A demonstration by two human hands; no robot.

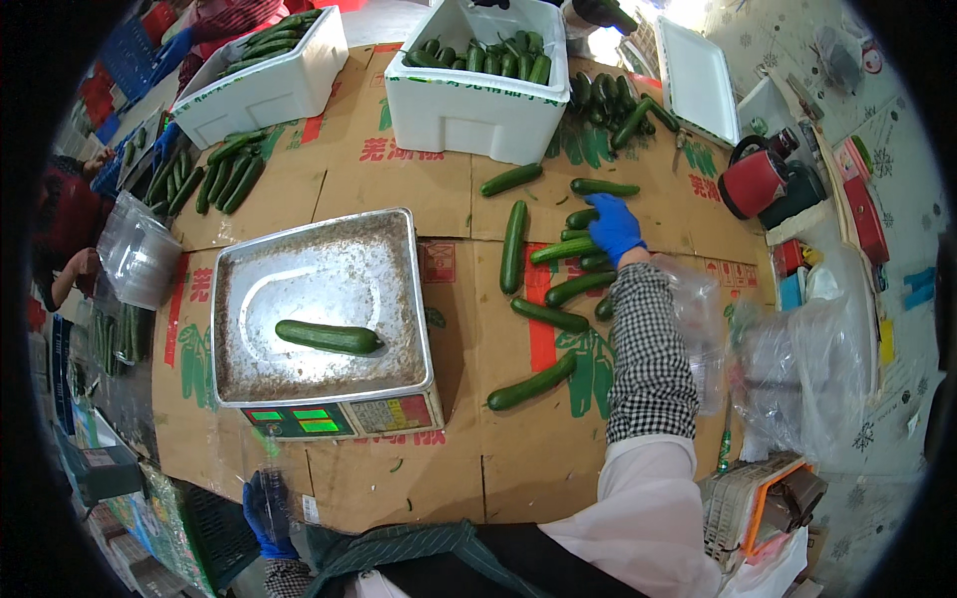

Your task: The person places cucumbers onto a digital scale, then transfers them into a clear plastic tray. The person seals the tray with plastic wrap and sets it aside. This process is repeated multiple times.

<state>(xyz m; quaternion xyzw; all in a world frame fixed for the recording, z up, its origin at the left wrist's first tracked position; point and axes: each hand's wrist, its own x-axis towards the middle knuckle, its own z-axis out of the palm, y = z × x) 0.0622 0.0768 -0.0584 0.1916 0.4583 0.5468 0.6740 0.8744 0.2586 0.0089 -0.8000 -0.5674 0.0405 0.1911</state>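
My right hand [617, 228], in a blue glove, reaches over a loose group of cucumbers. Its fingertips are at a short cucumber [581, 219], just below another cucumber [604, 187] lying crosswise; the palm side is hidden. My left hand [268, 512], also gloved in blue, is low by the table's near edge and holds a clear plastic tray [268, 467], faint against the cardboard. A single cucumber [329, 337] lies on the worn metal pan [314, 381] of a weighing scale [340, 418] with lit green displays. More cucumbers [531, 385] lie between scale and right arm.
White foam boxes [478, 112] [262, 97] of cucumbers stand at the back, with a cucumber pile [605, 101] alongside. A red kettle [755, 179], plastic bags [792, 366] and clear trays [703, 374] are at right. At left, another person's hand [84, 261] is near stacked clear trays [138, 254].
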